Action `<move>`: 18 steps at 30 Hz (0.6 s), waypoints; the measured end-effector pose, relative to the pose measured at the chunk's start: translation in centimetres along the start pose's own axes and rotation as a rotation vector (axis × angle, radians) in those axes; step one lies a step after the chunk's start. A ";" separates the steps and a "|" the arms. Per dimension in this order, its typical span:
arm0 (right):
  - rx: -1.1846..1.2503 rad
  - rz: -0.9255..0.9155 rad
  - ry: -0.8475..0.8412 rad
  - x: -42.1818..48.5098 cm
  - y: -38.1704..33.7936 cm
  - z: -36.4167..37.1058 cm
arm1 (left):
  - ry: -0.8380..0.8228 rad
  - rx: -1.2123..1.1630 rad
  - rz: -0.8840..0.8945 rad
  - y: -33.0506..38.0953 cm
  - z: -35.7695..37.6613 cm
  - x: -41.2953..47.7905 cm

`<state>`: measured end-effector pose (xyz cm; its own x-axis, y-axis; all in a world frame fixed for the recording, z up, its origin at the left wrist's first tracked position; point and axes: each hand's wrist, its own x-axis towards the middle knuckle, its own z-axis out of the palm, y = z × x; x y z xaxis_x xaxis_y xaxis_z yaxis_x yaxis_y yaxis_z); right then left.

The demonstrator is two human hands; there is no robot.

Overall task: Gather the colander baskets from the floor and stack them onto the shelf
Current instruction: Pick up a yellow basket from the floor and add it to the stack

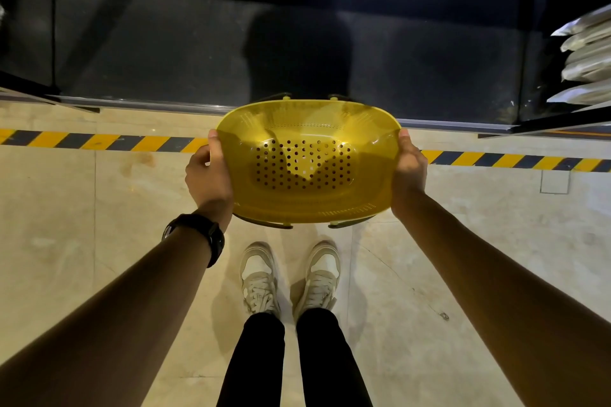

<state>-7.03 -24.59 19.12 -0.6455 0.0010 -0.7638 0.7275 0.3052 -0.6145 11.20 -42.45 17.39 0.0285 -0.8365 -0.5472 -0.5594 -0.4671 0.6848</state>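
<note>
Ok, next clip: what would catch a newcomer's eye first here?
The yellow perforated plastic colander basket at centre frame, held by its two ends between the left hand and the right hand. Behind it, the yellow-and-black striped hazard tape crosses the pale marble floor before the dark low shelf.

Looks like a shop or stockroom aisle, pretty dim. Polished beige tile floor (99, 241) with a yellow-and-black hazard tape stripe (99, 141) running along just in front of a low dark display shelf (165, 53). To the right of that shelf sits a stack of plastic-wrapped packages (585, 56) on another shelf.
</note>
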 end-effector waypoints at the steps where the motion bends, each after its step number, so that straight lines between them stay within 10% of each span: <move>1: -0.011 0.016 0.007 0.0 -0.1 -0.1 | -0.015 0.006 0.004 0.0 -0.1 -0.1; 8: -0.237 -0.067 0.040 -2.0 -3.3 -0.6 | -0.197 0.199 0.057 2.1 -3.0 -0.1; 15: -1.470 -1.009 -0.163 -9.1 -9.4 1.5 | -0.241 0.858 0.661 8.4 -9.1 -2.2; 18: -1.644 -1.149 -0.280 -13.6 -11.3 3.6 | -0.186 0.995 0.693 11.8 -12.2 -3.2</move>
<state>-5.67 -31.49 35.72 -0.3991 -0.8551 -0.3309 -0.8760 0.4622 -0.1379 14.67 -48.79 33.05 -0.6001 -0.7289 -0.3296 -0.7999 0.5512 0.2373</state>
